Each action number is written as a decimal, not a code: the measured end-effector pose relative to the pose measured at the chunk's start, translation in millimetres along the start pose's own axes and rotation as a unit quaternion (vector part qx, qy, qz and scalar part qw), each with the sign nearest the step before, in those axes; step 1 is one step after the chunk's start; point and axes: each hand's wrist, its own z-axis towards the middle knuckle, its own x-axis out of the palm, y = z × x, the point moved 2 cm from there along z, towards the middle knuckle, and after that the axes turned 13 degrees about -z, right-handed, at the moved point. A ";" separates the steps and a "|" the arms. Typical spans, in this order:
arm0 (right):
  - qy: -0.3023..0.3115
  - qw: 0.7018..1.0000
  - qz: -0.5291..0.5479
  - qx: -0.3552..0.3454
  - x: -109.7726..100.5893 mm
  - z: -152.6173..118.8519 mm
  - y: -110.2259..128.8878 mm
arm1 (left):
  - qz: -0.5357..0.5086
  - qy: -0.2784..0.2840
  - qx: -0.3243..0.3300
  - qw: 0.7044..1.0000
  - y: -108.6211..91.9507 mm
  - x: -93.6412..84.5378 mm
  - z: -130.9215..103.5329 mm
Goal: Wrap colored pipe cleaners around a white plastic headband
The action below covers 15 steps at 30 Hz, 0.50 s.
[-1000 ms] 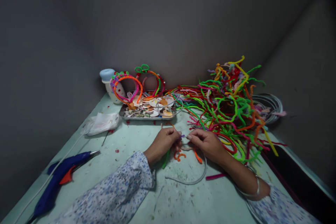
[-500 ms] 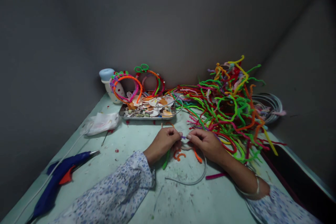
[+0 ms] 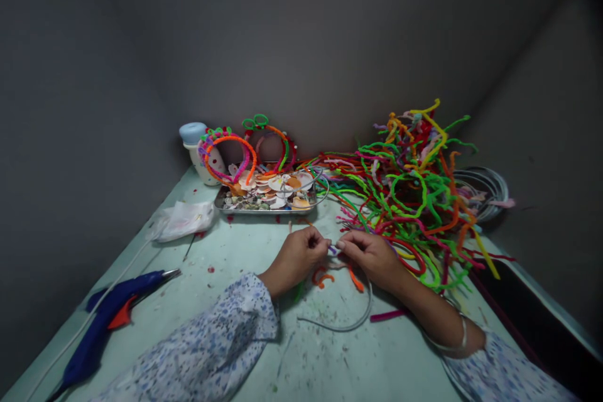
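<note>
Both of my hands meet over the middle of the table, fingertips almost touching. A short purple pipe cleaner (image 3: 333, 250) shows between them. My left hand (image 3: 304, 254) pinches it from the left, and a green pipe cleaner end (image 3: 298, 292) pokes out below that hand. From the other side my right hand (image 3: 370, 254) pinches it with thumb and forefinger. Beneath the hands lie curled orange pipe cleaner pieces (image 3: 323, 277). A grey wire (image 3: 343, 329) curves across the table under my right hand, near a magenta pipe cleaner piece (image 3: 387, 315).
A large tangle of coloured pipe cleaners (image 3: 409, 195) fills the right side, beside coiled wire (image 3: 499, 195). Behind the hands stands a metal tray (image 3: 264, 213) of shells, with decorated headbands (image 3: 254, 157) above it. At left are a blue glue gun (image 3: 103, 320), a plastic bag (image 3: 186, 220) and a bottle (image 3: 194, 135).
My left hand has shifted slightly right, closer to my right hand, and less of the green pipe cleaner shows below it. My right hand is nearly still.
</note>
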 end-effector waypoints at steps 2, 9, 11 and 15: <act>-0.002 1.000 -0.001 0.002 -0.4 0.0 0.0 | 0.007 -0.003 0.011 1.000 -0.6 0.2 -0.5; -0.005 1.000 -0.004 -0.003 -1.3 0.4 1.3 | -0.020 -0.003 0.024 1.000 2.4 -1.0 -1.0; -0.002 1.000 -0.005 -0.003 -1.0 0.2 1.7 | -0.021 -0.002 0.022 1.000 3.0 -1.5 -1.1; 0.000 1.000 -0.009 0.000 -0.4 -0.7 1.7 | -0.004 0.001 0.021 1.000 1.9 -2.0 -1.2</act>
